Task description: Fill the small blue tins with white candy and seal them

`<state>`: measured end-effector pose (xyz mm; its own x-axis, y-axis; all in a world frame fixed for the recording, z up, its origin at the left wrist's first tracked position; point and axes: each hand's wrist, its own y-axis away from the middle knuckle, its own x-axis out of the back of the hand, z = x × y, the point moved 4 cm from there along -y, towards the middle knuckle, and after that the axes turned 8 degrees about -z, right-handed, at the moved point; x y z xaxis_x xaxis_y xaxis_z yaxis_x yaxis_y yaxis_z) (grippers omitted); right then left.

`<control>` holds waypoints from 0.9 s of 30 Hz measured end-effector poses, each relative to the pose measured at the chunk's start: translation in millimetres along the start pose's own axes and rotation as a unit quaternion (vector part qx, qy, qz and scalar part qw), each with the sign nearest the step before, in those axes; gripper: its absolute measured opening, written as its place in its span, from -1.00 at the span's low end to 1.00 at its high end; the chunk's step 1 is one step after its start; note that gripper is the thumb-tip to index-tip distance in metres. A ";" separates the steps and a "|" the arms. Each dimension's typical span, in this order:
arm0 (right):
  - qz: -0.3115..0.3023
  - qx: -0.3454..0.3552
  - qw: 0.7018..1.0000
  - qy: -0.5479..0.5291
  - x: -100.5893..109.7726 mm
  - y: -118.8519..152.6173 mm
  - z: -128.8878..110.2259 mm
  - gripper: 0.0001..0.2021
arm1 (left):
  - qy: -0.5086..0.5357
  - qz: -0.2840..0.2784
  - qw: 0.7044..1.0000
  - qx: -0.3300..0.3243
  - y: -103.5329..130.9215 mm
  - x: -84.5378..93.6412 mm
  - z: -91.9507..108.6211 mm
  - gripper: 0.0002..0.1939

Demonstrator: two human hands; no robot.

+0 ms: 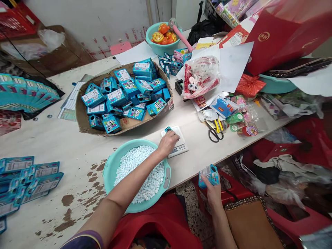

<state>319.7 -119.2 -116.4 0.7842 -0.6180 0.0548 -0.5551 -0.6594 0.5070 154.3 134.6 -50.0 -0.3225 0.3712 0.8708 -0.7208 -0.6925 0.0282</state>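
Note:
My left hand (168,142) reaches over the basin to a white scale (178,149), its fingers bent together at a small blue-edged item (168,129) on the scale's plate; what the fingertips hold is hidden. Off the table's front edge, my right hand (213,190) grips a blue printed box (212,175). Under my left forearm sits a teal basin (110,173) holding small white pieces (140,157). Behind it a cardboard tray (124,127) is heaped with blue boxes (111,123).
Flat blue cartons (43,183) lie at the left. Black scissors (215,135), tape rolls and plastic packets are to the right of the scale. A bowl of orange items (152,44) stands at the back. A red stool (228,180) is below the table edge.

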 end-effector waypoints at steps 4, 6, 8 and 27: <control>0.002 -0.005 1.000 -0.002 0.0 -1.8 2.7 -0.26 | 0.047 0.010 0.998 0.031 -0.7 10.9 -10.1 -0.81; -0.001 -0.006 1.000 -0.003 -1.6 -3.5 4.8 -0.26 | 0.024 0.022 0.998 0.046 0.1 17.4 -14.7 -0.81; -0.004 -0.006 1.000 -0.002 -3.2 -5.1 6.8 -0.26 | -0.004 0.038 0.997 0.064 0.9 22.2 -20.6 -0.81; -0.005 -0.007 1.000 0.010 -10.9 -6.2 -3.6 -0.23 | 0.013 -0.249 0.917 0.311 165.1 -5.5 -74.0 -0.87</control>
<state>315.5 -106.9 -117.0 0.7951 -0.6027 0.0669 -0.5434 -0.6593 0.5197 -8.3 64.0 -86.5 -0.0681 0.7463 0.6621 -0.2959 -0.6489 0.7010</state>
